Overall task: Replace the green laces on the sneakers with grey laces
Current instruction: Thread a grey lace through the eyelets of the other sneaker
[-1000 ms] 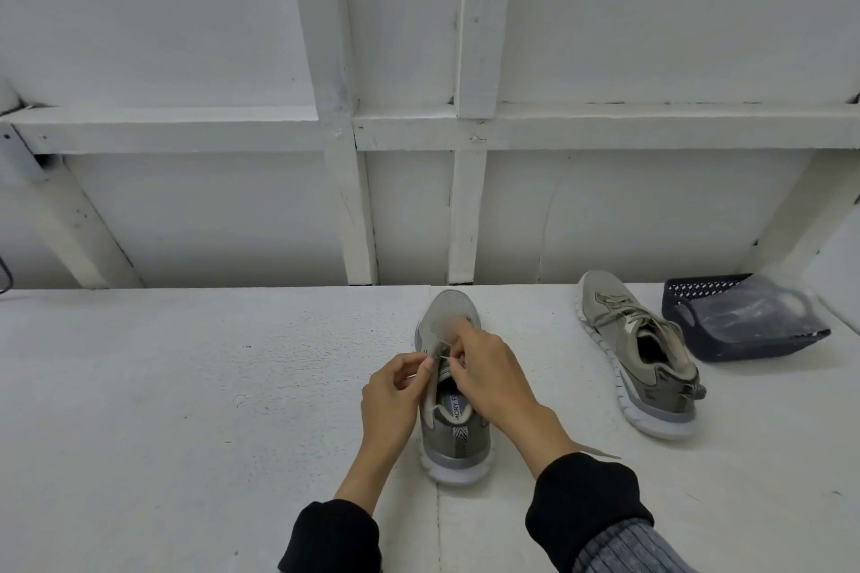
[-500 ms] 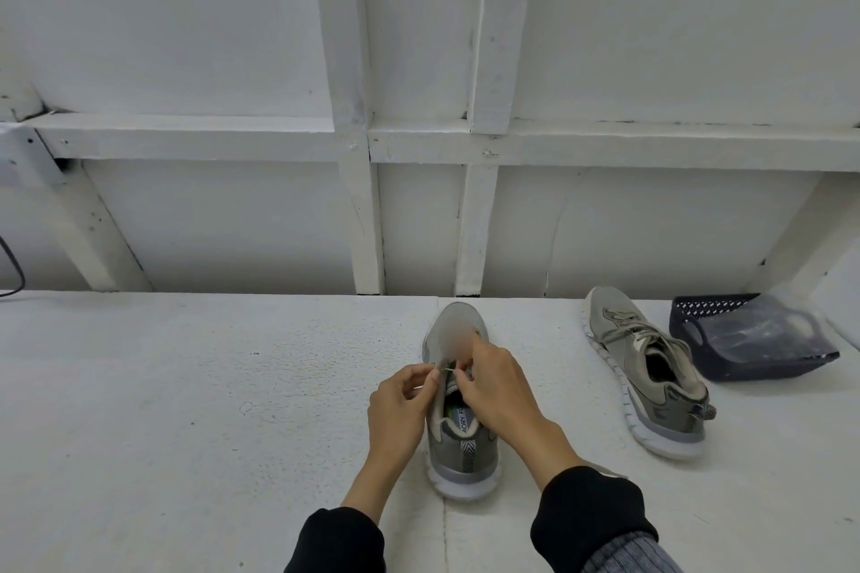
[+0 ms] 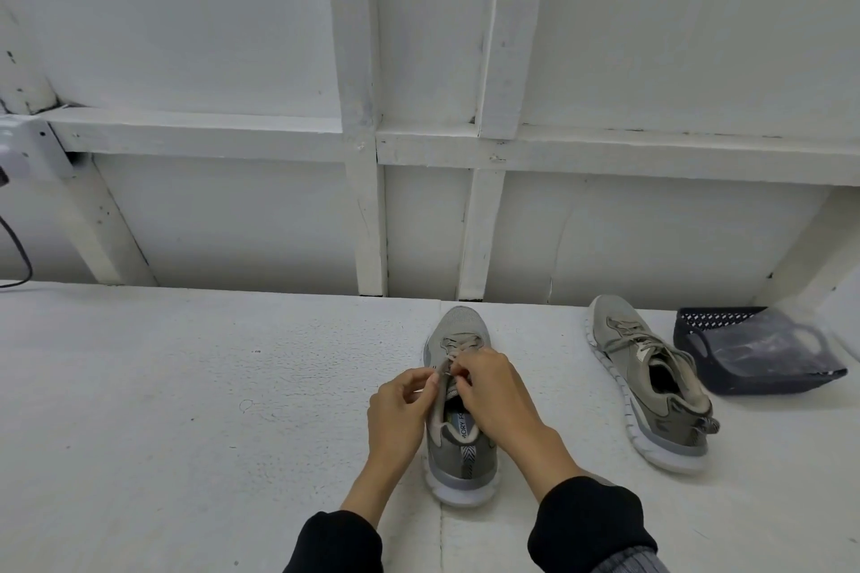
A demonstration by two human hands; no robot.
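Both hands — left hand (image 3: 404,405), right hand (image 3: 498,391) — pinch a flat woven lace (image 3: 453,351) over the mesh sneaker (image 3: 458,437).

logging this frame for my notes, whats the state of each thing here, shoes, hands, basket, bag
near sneaker: upright, toe toward the wall, lace partly threaded, both hands working on it
lace: crosses the front eyelets, ends pinched at mid-shoe
left hand: pinches the lace
right hand: pinches the lace
far sneaker: upright, laced, untouched
dark basket: on the table, holds a plastic bag
plastic bag: lying in the basket, contents unclear
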